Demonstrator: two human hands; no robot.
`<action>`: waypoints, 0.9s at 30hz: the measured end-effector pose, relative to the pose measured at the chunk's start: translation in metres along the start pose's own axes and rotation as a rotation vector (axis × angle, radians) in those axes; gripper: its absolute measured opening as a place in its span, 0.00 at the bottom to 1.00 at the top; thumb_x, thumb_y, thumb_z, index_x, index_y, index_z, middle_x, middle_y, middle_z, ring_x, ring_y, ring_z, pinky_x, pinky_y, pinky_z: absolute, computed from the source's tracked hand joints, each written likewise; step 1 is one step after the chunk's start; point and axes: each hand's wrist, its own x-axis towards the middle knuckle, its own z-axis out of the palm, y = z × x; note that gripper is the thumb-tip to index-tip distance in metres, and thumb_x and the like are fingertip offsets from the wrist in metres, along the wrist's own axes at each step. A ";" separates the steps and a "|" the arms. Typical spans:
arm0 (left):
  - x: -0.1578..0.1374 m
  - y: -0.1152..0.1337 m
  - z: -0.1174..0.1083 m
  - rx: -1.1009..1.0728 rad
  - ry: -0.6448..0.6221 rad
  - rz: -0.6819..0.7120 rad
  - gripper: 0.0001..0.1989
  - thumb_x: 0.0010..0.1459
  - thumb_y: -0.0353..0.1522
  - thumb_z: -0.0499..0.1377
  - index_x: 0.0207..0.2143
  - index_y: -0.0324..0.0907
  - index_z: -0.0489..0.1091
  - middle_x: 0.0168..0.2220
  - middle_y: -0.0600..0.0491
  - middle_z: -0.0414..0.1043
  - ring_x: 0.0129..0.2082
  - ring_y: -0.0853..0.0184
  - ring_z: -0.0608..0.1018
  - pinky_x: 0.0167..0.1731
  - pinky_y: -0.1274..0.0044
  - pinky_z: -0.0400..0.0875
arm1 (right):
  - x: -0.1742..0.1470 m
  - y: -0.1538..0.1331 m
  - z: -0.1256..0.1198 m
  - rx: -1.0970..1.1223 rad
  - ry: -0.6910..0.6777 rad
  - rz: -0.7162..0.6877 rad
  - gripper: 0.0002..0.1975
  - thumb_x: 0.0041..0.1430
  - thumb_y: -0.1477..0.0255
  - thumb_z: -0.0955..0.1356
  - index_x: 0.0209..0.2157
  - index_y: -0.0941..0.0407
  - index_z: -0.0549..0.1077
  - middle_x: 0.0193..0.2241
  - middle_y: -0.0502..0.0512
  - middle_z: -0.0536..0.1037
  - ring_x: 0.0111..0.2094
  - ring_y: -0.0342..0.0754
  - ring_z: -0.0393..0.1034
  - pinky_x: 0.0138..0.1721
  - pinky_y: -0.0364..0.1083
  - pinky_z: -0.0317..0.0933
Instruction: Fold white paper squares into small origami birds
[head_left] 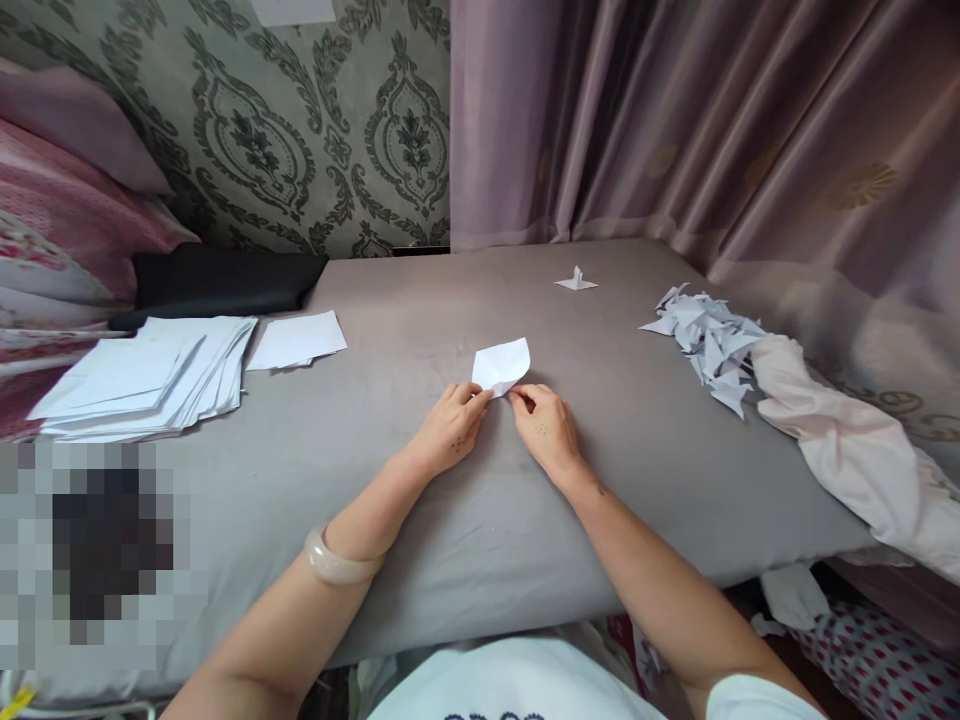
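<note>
A small sheet of white paper [501, 364], partly folded, lies in front of me at the middle of the grey covered surface. My left hand [454, 425] pinches its near left edge between thumb and fingers. At the near right edge, my right hand [546, 425] pinches the same paper, its other fingers curled. The paper's far right corner lifts a little off the cloth. Fingertips hide parts of the near edge. A pale bangle [339, 560] sits around my left forearm.
Stacks of white paper [150, 375] and a smaller pile of sheets [296, 340] lie left, before a black item [225, 280]. One folded paper crane [577, 280] stands at the back. Many folded paper pieces [709, 335] are heaped right, beside a pale cloth [840, 430].
</note>
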 end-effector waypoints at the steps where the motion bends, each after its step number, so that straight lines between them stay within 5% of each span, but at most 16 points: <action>1: 0.001 0.000 0.002 0.029 0.000 -0.001 0.18 0.65 0.28 0.45 0.55 0.36 0.63 0.47 0.41 0.66 0.42 0.59 0.68 0.46 0.66 0.68 | -0.001 0.000 0.001 0.017 0.001 0.002 0.12 0.62 0.69 0.63 0.39 0.54 0.78 0.37 0.54 0.79 0.35 0.47 0.72 0.39 0.45 0.61; 16: 0.006 0.004 0.001 0.123 -0.082 -0.025 0.19 0.66 0.32 0.45 0.56 0.36 0.63 0.47 0.41 0.64 0.39 0.61 0.66 0.46 0.66 0.66 | -0.002 -0.005 0.015 0.033 0.004 -0.090 0.22 0.60 0.73 0.61 0.55 0.62 0.66 0.47 0.64 0.74 0.43 0.51 0.71 0.49 0.50 0.62; 27: -0.005 0.018 -0.006 0.083 -0.068 -0.041 0.13 0.66 0.30 0.45 0.45 0.38 0.67 0.45 0.43 0.68 0.43 0.60 0.70 0.46 0.67 0.68 | -0.008 -0.013 0.009 -0.306 -0.159 -0.246 0.21 0.64 0.73 0.57 0.57 0.59 0.65 0.53 0.62 0.69 0.48 0.55 0.63 0.48 0.53 0.58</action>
